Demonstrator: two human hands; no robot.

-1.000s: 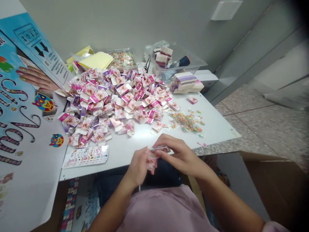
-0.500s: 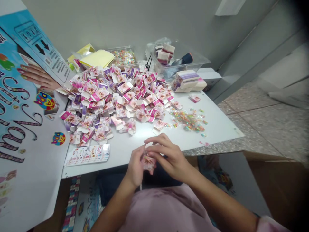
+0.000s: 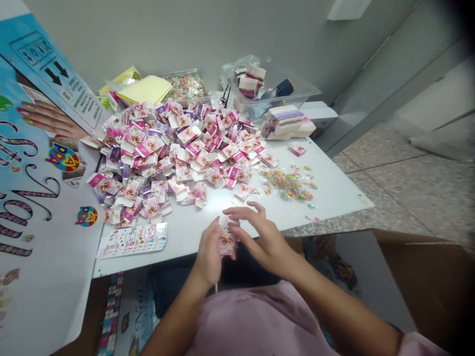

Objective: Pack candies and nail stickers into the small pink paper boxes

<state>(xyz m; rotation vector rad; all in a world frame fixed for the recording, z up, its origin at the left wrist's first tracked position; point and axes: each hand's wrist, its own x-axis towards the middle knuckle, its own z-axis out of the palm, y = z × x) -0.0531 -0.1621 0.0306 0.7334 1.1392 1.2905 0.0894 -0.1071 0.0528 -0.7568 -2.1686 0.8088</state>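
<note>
White table (image 3: pixel 334 190); box heap (image 3: pixel 178 148) beyond hands

Small pink-and-white flower-printed carton (image 3: pixel 226 242), upright, between both hands at the table's near edge

My left hand (image 3: pixel 210 252) gripped a small pink-and-white printed cardboard box (image 3: pixel 226 241) at the near edge of the white bench (image 3: pixel 334 190), and the spread fingers (image 3: pixel 241 213) of my right hand (image 3: pixel 260 237) rested on its top. Beyond lay a big heap of flat pink-and-purple folded cartons (image 3: pixel 174 151), with a scatter of tiny colourful beads (image 3: pixel 287 180) to its right. A printed sticker sheet (image 3: pixel 131 240) lay left of my hands.
</note>
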